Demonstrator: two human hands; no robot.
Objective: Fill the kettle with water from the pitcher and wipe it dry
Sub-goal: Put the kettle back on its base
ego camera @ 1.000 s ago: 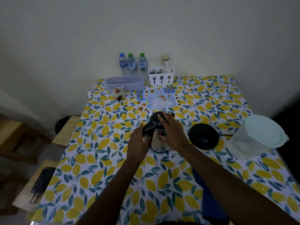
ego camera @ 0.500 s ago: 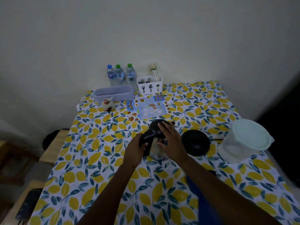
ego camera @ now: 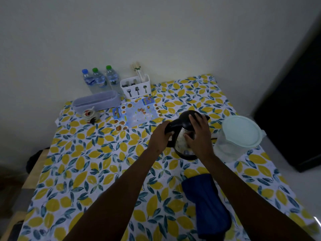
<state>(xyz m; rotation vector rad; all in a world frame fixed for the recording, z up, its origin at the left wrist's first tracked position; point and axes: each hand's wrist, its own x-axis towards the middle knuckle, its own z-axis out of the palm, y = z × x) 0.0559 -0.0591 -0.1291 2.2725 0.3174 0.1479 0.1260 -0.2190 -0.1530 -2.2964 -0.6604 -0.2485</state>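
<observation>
The kettle (ego camera: pixel 184 136) sat between both hands — left hand (ego camera: pixel 159 138) clamped on its handle, right hand (ego camera: pixel 198 136) gripping its body; pitcher (ego camera: pixel 238 138) just right.

Lemon-print table (ego camera: pixel 97 171): kettle (ego camera: pixel 182 145), pitcher (ego camera: pixel 238 138), perhaps blue cloth (ego camera: pixel 206 206).
</observation>
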